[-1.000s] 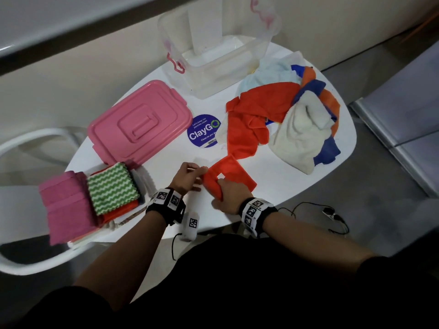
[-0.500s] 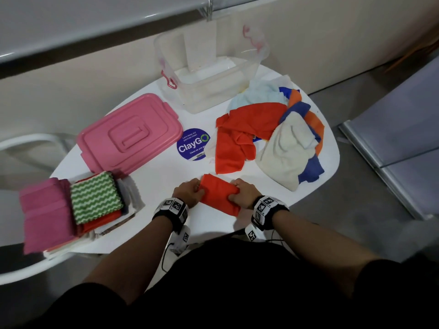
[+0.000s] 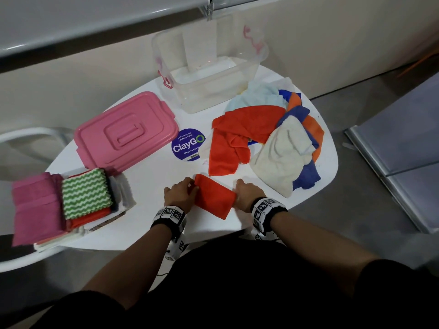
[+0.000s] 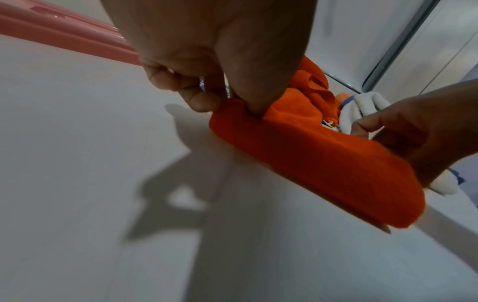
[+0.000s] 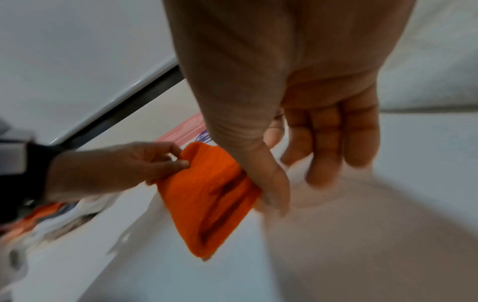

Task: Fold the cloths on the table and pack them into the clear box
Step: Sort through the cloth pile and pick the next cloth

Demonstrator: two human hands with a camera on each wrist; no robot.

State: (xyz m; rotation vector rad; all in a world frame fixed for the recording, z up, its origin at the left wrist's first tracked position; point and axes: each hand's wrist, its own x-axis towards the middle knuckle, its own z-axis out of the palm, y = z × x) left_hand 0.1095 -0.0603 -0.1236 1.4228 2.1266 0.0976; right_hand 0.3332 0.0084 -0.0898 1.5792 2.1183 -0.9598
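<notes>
A folded orange cloth (image 3: 213, 198) (image 4: 310, 159) (image 5: 207, 194) lies near the front edge of the white table (image 3: 147, 179), between my hands. My left hand (image 3: 183, 191) (image 4: 227, 98) (image 5: 165, 161) pinches its left end between thumb and fingers. At the right end, my right hand (image 3: 244, 191) (image 5: 297, 173) (image 4: 403, 134) touches the cloth with the thumb, its fingers straight and off the fabric. The clear box (image 3: 213, 91) stands open at the back of the table. A loose pile of orange, blue, cream and pale blue cloths (image 3: 280, 138) lies in front of it to the right.
A pink lid (image 3: 126, 131) lies at the left of the table. A stack of folded cloths (image 3: 83, 193), pink, green-and-white and orange, sits at the left edge. A round purple sticker (image 3: 188, 144) marks the table's middle. A white chair (image 3: 31, 134) stands left.
The orange cloth has been folded over into a compact rectangle. Both hands have moved out to its two ends, and the right hand's fingers have come off it.
</notes>
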